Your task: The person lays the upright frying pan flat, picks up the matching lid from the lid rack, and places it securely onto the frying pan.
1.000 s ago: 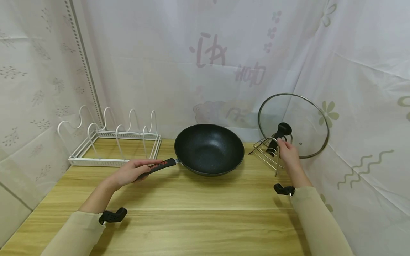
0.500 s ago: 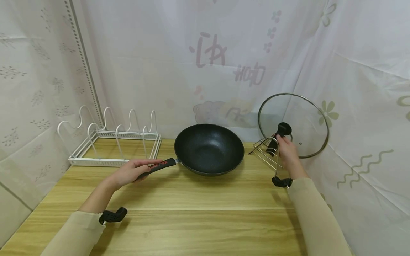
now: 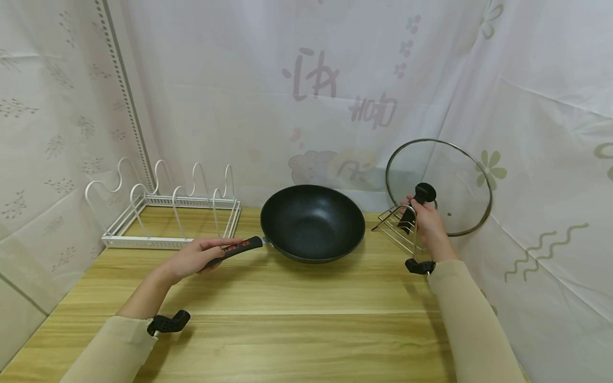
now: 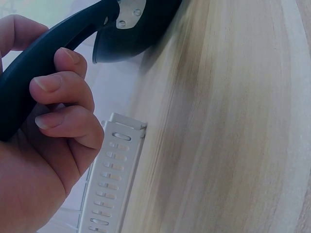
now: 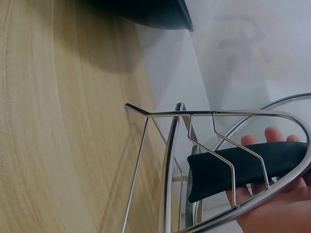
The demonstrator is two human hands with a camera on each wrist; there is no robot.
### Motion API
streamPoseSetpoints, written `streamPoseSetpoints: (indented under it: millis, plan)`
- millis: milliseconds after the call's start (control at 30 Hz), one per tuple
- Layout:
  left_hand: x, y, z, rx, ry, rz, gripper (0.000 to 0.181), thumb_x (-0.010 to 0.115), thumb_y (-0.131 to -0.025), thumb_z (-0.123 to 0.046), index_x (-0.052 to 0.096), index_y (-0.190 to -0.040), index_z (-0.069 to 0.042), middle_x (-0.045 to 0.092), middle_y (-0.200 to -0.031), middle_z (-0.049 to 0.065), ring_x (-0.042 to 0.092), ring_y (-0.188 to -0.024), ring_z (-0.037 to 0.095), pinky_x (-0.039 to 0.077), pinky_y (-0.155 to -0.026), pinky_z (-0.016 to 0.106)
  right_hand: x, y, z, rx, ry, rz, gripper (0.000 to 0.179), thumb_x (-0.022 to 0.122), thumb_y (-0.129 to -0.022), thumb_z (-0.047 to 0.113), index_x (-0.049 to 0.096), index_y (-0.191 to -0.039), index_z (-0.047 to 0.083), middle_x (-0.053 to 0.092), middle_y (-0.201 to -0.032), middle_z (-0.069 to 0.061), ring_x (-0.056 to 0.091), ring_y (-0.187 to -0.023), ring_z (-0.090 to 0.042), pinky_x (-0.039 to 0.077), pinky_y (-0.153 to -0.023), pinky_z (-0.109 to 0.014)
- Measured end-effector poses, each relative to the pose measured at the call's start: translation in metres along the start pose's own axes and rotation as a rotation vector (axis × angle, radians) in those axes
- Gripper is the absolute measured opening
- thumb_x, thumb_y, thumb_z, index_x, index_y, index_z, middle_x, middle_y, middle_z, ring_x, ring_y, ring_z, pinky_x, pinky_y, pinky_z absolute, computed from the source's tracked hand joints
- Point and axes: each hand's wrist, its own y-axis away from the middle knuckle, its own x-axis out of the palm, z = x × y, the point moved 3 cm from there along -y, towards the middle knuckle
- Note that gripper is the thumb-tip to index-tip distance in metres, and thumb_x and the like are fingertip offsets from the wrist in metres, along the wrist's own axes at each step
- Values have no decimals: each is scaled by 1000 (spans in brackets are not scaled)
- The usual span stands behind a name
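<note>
In the head view a black wok rests on the wooden table. My left hand holds its dark handle, which has red marking. The left wrist view shows the fingers curled beneath that handle. At the right, a glass lid with a metal rim leans upright in a small wire lid stand. My right hand reaches round the lid's black handle. Its fingertips show beyond the handle in the right wrist view, with the palm on the near side, partly behind the stand's wires.
A white wire rack with several curved dividers stands at the left, close to the left hand. White printed curtains hang behind the table and along both sides. The wooden tabletop stretches toward the front.
My right hand has moved slightly forward and left, and its fingers now go round the lid's handle. The wok, lid, stand and left hand have stayed put.
</note>
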Motion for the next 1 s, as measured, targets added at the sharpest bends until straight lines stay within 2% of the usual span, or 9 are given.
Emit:
streamPoseSetpoints:
  millis: [33,100,300,400,533,633,833,1000]
  plan:
    - [0,0,0,-2,-2,0,43,51,-114,-22,65,-156,-19,52,-72,0,44,-58,11,36,-50,25,0,0,0,-5,-11,10,25,48,-118,35,58,-139,25,75,-116,12,74,-100,-4,58,-108,-33]
    - [0,0,0,-4,-3,2,44,51,-115,-23,64,-156,-19,52,-72,0,44,-58,11,36,-51,25,0,0,1,-17,-26,27,21,49,-117,33,59,-134,26,76,-108,14,75,-98,-5,61,-100,-31]
    - [0,0,-1,-2,-2,8,44,50,-115,-23,64,-156,-17,52,-72,0,42,-58,10,36,-51,25,-1,0,0,-35,-17,17,19,49,-117,31,64,-128,25,78,-110,11,77,-95,-6,63,-96,-32]
    - [-1,0,0,-4,1,8,44,50,-115,-22,63,-156,-17,52,-72,-1,42,-58,10,35,-51,25,0,-1,1,-41,-23,4,22,48,-117,30,63,-131,22,78,-110,10,78,-94,-7,64,-92,-31]
    - [-1,-1,1,-9,7,10,44,49,-115,-21,63,-157,-16,53,-74,-1,43,-59,10,37,-52,24,0,-1,2,-46,-53,-3,35,46,-118,29,56,-146,13,76,-112,8,78,-92,-7,65,-84,-28]
    - [-1,-1,1,-14,10,10,45,49,-115,-21,63,-157,-16,53,-75,-1,44,-59,9,38,-53,23,1,0,3,-49,-67,-6,40,46,-118,28,52,-152,9,76,-111,7,78,-89,-7,65,-83,-28]
    - [-1,-2,2,-7,20,13,45,50,-114,-20,63,-157,-16,52,-73,-1,43,-59,9,36,-52,23,1,2,4,-54,-79,-13,31,46,-117,28,57,-142,12,78,-106,8,79,-88,-7,64,-82,-26]
    - [-1,-1,2,3,19,13,45,50,-114,-19,63,-157,-15,53,-73,0,44,-58,9,36,-51,24,1,3,6,-49,-82,-3,30,46,-117,28,57,-141,13,78,-104,9,79,-90,-7,64,-85,-26]
